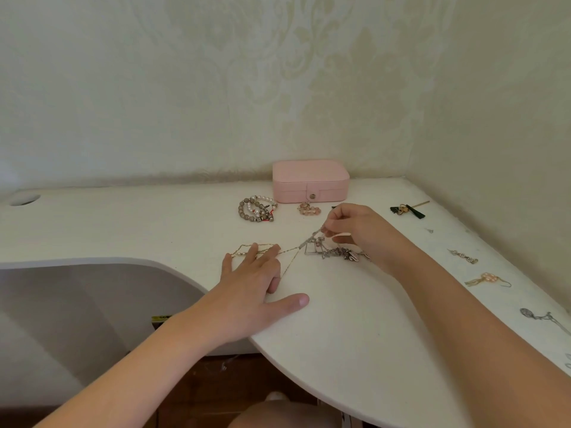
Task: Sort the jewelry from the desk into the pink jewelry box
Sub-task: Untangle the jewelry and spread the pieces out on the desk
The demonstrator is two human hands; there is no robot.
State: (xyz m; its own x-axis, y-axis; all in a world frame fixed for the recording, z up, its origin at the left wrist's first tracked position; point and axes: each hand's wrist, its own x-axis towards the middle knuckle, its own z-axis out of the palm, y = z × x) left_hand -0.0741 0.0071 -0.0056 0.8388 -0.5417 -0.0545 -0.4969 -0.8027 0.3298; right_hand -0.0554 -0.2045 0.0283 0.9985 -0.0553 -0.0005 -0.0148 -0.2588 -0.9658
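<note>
The tangle of silver chains (336,253) just below the right hand (355,230) is too knotted for single pieces to be told apart, and its right end is hidden by that wrist. One strand is pinched between the thumb and fingertips of the right hand and held off the desk (340,335). A small dark thing behind the right hand's knuckles cannot be made out. A thin chain (247,250) is pressed flat under the straight, spread fingers of the left hand (256,282); a taut length runs from beside its forefinger to the tangle. The pink box (310,180) stands shut beyond the right hand, against the wall. Bead bracelets (256,208) lie beyond the left hand, well apart from it. Earrings (488,279) are strung along the desk to the right of the right forearm, the nearest ones cut off by the frame. The curved front edge of the desk passes under the left wrist. Bare desk is seen between the two forearms and to the left of the left hand.
</note>
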